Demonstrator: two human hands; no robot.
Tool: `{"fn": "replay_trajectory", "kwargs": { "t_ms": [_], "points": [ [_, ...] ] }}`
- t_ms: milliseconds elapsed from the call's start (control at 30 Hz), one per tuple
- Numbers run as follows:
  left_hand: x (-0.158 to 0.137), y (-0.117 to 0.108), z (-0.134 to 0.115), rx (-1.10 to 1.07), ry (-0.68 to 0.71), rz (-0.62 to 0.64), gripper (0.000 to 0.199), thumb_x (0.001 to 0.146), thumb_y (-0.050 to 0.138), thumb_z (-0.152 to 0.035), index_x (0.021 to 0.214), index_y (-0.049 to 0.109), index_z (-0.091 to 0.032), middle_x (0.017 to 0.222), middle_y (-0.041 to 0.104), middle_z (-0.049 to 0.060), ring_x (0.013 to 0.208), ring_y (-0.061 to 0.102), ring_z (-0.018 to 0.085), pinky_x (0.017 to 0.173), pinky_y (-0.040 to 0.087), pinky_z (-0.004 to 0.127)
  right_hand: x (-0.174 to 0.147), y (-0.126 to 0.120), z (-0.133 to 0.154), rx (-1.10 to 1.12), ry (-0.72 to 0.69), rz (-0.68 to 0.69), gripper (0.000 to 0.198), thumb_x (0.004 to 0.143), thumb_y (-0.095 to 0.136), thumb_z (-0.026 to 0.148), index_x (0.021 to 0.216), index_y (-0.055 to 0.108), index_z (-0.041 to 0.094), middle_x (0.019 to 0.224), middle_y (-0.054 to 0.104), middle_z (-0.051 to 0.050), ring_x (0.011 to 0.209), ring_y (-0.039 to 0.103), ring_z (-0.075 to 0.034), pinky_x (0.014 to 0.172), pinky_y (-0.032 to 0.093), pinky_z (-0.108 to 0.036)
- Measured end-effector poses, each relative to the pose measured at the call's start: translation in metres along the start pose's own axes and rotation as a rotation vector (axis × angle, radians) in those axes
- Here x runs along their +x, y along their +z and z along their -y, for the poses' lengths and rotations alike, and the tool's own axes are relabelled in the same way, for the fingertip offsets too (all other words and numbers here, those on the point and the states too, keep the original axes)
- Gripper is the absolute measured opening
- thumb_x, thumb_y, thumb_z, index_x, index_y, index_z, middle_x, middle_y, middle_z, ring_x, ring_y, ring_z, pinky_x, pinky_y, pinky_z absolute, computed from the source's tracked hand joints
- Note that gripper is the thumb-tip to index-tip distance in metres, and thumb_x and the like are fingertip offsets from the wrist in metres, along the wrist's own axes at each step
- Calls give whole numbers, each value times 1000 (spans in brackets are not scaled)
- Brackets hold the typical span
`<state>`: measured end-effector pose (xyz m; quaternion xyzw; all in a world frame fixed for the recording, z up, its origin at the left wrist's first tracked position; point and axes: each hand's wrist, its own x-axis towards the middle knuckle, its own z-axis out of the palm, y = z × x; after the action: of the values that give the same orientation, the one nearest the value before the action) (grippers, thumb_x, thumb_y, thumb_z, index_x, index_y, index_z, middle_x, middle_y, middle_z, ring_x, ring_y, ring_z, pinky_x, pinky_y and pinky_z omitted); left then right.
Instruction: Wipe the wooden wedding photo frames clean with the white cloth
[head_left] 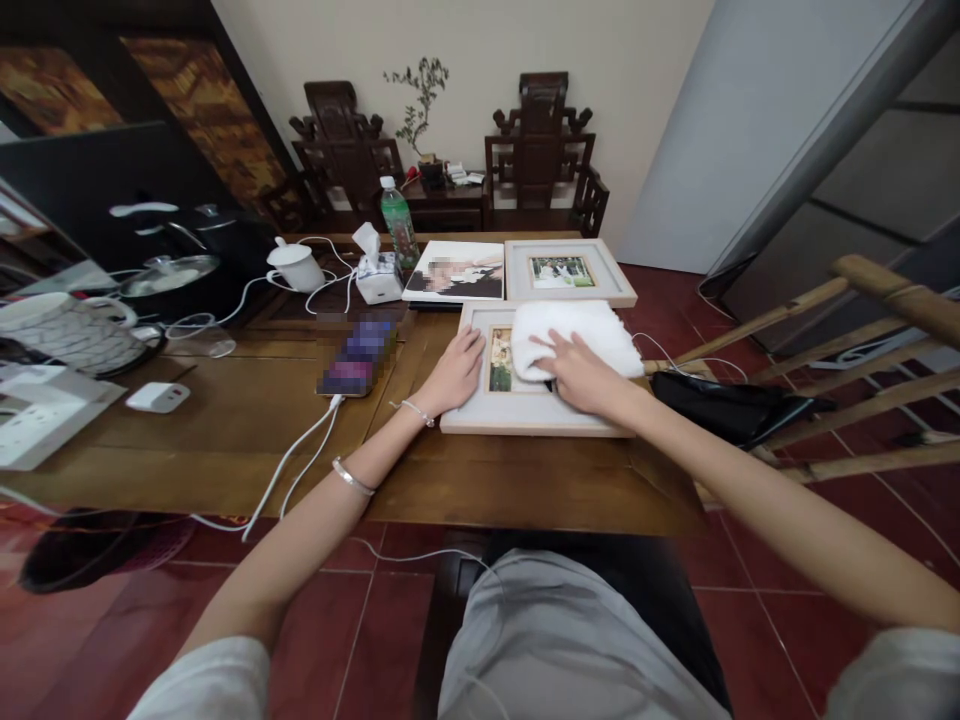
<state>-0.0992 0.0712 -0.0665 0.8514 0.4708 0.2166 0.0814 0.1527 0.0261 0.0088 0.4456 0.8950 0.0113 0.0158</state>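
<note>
"How are your hands set?"

"My left hand lies flat, fingers straight, over the left edge of the near frame. My right hand is loosely spread on top of a white cloth, which covers the right part of that frame and some of its photo."

"And the desk?"

"Brown wood, with the frame near its right end. Just behind are a second frame and, to its left, a photo panel. Further left come a tissue box, a bottle, a lidded cup and a phone on a white cable. A patterned mug stands at the far left."

"What about the room?"

"Two dark carved chairs face me against a pale wall, a potted plant between them. The floor is red tile. On my right, a black bag sits by some wooden rails."
</note>
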Motion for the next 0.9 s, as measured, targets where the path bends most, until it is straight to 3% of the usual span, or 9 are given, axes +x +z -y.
{"fn": "replay_trajectory", "kwargs": {
  "t_ms": [100,233,333,467,567,633,700,767,900],
  "points": [
    [0,1,3,-16,5,-12,52,102,34,-27,146,53,-8,158,47,19,156,30,32,129,25,54,32,8,-25,-30,89,-91,63,82,43,-5,140,62,10,168,31,-17,155,25,-39,120,26,-63],
    [0,3,6,-25,10,-19,51,102,34,-26,146,53,-9,159,47,18,155,30,32,129,25,54,46,8,-27,-107,118,-48,60,84,43,-4,139,63,10,168,32,-16,154,23,-42,119,23,-66],
    [0,3,6,-27,11,-23,51,101,35,-26,147,52,-8,159,46,19,155,31,32,129,24,53,29,4,-8,-145,73,5,58,85,42,-2,137,65,11,166,36,-17,152,28,-43,117,26,-65],
    [0,2,2,-27,2,-19,51,101,35,-24,147,51,-9,158,46,19,156,30,32,128,25,54,-15,-19,24,-105,-23,136,57,85,42,-2,133,68,13,160,46,-18,142,44,-40,107,41,-55],
    [0,0,-2,-30,-8,-12,52,100,36,-22,147,51,-7,158,46,20,156,29,33,129,24,53,-47,-44,47,-40,-88,277,54,82,43,-4,124,72,14,139,64,-20,123,62,-33,94,49,-42],
    [0,-1,-3,-33,-13,-13,52,100,36,-22,147,51,-7,158,46,20,156,29,33,129,24,53,-60,-54,60,24,-140,300,51,81,44,-5,118,74,15,129,69,-19,116,67,-31,91,50,-39],
    [-1,-1,-3,-31,-14,-16,52,100,36,-22,147,52,-7,158,46,20,156,29,33,129,24,54,-64,-53,69,76,-197,252,51,80,45,-5,118,74,15,141,64,-18,127,62,-33,99,49,-43],
    [-1,-2,-3,-26,-11,-18,52,100,35,-23,147,52,-8,159,46,19,156,29,32,129,24,54,-58,-42,72,94,-210,193,56,80,45,-5,125,72,15,157,50,-16,143,47,-37,109,44,-51],
    [-1,-1,-2,-17,-15,-9,51,101,35,-23,147,52,-8,159,46,19,156,29,31,129,25,53,-21,-14,50,66,-108,131,63,82,43,-5,138,65,16,167,35,-13,153,31,-40,116,36,-61]
  ]
}}
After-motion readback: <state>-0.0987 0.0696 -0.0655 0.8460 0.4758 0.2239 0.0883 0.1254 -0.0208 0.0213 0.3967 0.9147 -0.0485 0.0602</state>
